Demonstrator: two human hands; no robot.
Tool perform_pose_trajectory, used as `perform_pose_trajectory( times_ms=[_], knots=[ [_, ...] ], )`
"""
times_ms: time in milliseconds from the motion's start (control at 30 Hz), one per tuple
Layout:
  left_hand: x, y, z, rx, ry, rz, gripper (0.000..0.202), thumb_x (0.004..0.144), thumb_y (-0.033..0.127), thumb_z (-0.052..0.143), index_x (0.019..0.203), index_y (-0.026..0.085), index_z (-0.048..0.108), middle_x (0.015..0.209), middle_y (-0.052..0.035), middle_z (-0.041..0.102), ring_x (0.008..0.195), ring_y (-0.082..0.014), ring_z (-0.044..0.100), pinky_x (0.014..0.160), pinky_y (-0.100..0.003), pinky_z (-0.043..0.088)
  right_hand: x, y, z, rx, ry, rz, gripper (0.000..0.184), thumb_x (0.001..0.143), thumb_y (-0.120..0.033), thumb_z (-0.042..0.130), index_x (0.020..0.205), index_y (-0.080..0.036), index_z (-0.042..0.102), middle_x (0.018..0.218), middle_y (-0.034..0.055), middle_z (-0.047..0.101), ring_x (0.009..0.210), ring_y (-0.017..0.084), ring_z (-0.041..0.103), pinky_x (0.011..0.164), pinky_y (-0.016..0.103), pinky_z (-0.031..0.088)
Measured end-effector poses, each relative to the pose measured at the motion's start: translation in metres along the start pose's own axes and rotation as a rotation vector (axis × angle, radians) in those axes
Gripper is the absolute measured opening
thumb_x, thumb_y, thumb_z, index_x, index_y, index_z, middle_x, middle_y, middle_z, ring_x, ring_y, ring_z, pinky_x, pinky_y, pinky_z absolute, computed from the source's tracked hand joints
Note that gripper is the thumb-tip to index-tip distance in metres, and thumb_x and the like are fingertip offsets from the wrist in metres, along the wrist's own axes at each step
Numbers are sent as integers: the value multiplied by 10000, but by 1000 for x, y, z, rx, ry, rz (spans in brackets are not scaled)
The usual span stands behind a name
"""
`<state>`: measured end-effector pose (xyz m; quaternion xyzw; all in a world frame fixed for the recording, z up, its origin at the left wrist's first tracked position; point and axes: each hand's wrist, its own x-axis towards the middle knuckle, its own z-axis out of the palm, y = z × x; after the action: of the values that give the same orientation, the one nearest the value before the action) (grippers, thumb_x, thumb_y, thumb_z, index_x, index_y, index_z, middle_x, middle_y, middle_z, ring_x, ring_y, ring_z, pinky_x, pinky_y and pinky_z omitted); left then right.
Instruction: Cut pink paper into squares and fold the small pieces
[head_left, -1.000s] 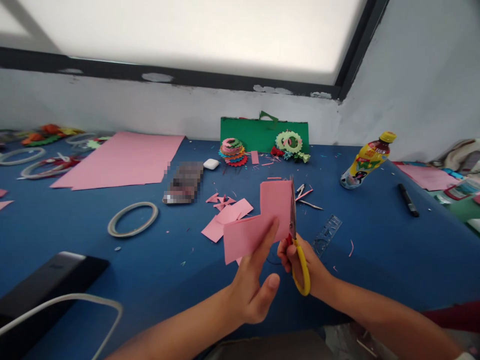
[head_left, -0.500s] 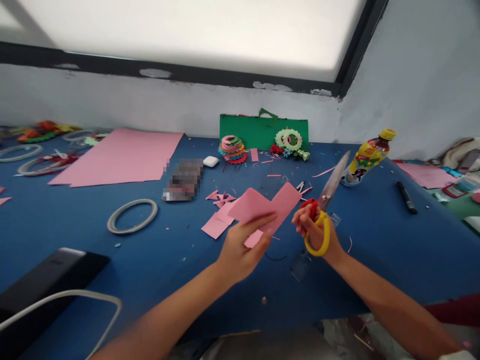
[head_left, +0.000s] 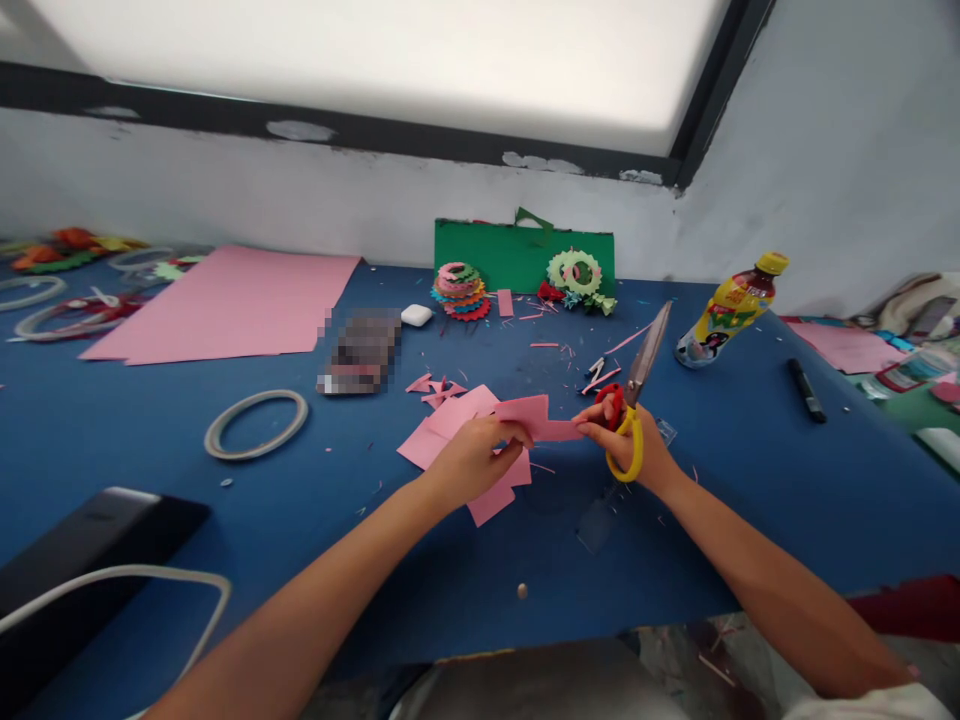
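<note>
My left hand (head_left: 471,462) pinches a folded piece of pink paper (head_left: 538,416) held low over the blue table (head_left: 750,480). My right hand (head_left: 637,448) grips yellow-handled scissors (head_left: 634,400), blades closed and pointing up and away to the right; its fingertips also touch the paper's right end. More pink paper pieces (head_left: 442,435) lie on the table under my left hand.
A large pink sheet (head_left: 225,305) lies far left, a tape ring (head_left: 256,424) nearer. Paper rosettes (head_left: 459,290) and a green card (head_left: 525,255) stand at the wall. A yellow bottle (head_left: 731,310) and black marker (head_left: 806,390) are at right; a black device (head_left: 82,560) is near left.
Both hands lowered toward the table. The scissors came off the paper and swung up to the right, then my right fingers met the paper's end, which now lies flatter.
</note>
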<state>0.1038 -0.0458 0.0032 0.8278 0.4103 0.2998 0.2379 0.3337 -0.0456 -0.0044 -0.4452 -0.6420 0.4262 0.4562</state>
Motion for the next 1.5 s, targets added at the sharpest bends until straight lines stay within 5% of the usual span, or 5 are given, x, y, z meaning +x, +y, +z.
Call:
perform_pose_trajectory(
  times_ms=[200, 300, 400, 567, 1500],
  knots=[
    [4, -5, -10, -115, 146, -55, 40, 794, 190, 528, 774, 177, 560, 892, -38, 638, 850, -159, 608, 782, -294, 486, 6, 5, -2, -38, 78, 31, 378, 708, -371, 683, 728, -228, 334, 814, 46, 688, 784, 199, 642, 766, 380, 476],
    [5, -7, -16, -271, 227, -194, 216, 784, 306, 607, 931, 173, 522, 910, -43, 643, 830, -162, 629, 764, -312, 512, 9, 13, -3, -12, 85, 16, 381, 711, -376, 681, 732, -229, 329, 829, 53, 690, 805, 203, 648, 795, 389, 473],
    [4, -10, -16, -299, 124, -238, 375, 782, 347, 616, 1103, 176, 527, 847, -37, 676, 758, -172, 647, 716, -319, 524, 12, 20, -2, 4, 75, 9, 391, 714, -389, 679, 734, -232, 321, 826, 49, 689, 822, 203, 652, 802, 387, 478],
    [3, -15, -12, -158, 4, -172, 198, 821, 317, 545, 857, 176, 680, 780, -38, 694, 699, -161, 631, 635, -258, 491, 14, 22, -2, -19, 45, -16, 358, 733, -372, 659, 737, -234, 328, 806, 33, 688, 822, 198, 650, 819, 390, 468],
    [0, -3, -13, -70, 96, -151, 136, 815, 309, 587, 828, 203, 672, 740, 15, 692, 604, -102, 613, 555, -178, 469, 13, 23, -5, -61, 44, -52, 323, 732, -297, 674, 730, -226, 358, 873, 45, 690, 810, 195, 651, 761, 363, 496]
  ],
)
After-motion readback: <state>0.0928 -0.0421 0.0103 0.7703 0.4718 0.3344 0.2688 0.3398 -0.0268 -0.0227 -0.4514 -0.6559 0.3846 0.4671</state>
